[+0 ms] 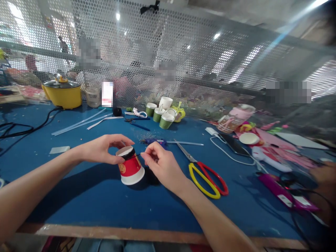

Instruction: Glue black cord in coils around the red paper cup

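Note:
A red paper cup with a gold print stands upside down, slightly tilted, its white rim low. My left hand grips it near the narrow top with thumb and fingers. Black yarn wraps round that narrow end. From it a strand runs to my right hand, whose thumb and forefinger pinch it. A dark ball of yarn lies beside the cup, partly hidden by my right hand. Just past the hands is a blue glue gun with a clear glue stick in its back end.
Scissors with yellow and red handles lie to the right. Green-wrapped cups, pliers and glue sticks are farther back. A yellow pot stands back left. At right are a phone, cables, a purple device and another person's hand.

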Demonstrator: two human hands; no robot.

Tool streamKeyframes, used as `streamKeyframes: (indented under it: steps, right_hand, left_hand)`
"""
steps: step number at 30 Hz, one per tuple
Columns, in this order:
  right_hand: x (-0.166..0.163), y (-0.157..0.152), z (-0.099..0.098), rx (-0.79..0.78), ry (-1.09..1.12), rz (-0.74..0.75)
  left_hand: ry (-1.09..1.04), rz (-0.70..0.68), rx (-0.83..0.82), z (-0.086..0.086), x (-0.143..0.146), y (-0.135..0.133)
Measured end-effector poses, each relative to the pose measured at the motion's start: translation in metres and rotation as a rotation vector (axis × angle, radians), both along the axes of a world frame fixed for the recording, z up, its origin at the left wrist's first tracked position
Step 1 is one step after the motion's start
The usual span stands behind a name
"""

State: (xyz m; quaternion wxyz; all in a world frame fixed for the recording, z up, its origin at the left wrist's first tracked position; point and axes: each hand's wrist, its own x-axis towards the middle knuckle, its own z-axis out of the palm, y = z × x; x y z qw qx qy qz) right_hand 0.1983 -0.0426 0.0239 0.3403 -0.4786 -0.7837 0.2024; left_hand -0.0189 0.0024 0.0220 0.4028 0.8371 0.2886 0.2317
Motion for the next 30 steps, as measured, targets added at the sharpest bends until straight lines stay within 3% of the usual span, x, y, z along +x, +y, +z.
streamKeyframes:
  steps: [6,14,30]
  right_hand:
    - [0.0018,-0.0010,0.0046,0.155,-0.122,0.079]
    - [0.0002,-0.0021,0.0041,0.228,-0.050,0.028]
    - [-0.0017,0.0041,-0.0036,0.127,-0.045,0.010]
  left_hand:
    - [0.011,-0.001,0.054,0.0000,0.0007,-0.0012]
    - [0.042,0.009,0.132,0.0032,0.0013,-0.0014]
    - [-0.025,-0.030,-0.009,-0.0007,-0.0005,0.0017]
